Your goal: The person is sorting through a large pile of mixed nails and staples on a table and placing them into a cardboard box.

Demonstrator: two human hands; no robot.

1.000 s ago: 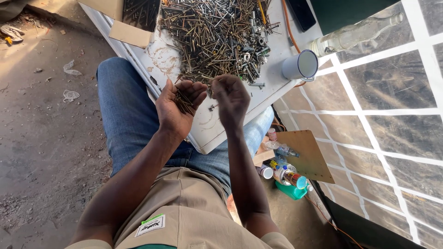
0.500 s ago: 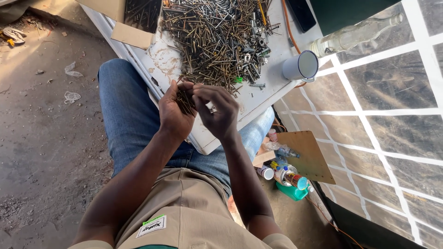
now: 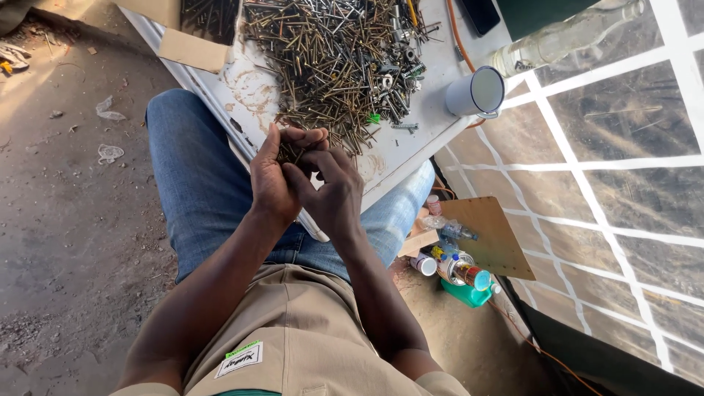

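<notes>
My left hand (image 3: 273,176) is cupped around a small bunch of screws (image 3: 291,152), held over my lap at the near edge of the white worktop (image 3: 411,143). My right hand (image 3: 334,192) presses against it, fingers curled in toward the bunch; whether it grips any I cannot tell. Just beyond lies one big heap of screws and bolts (image 3: 337,59), uncountable. One grey mug (image 3: 477,93) stands right of it, one clear bottle (image 3: 557,40) farther off.
</notes>
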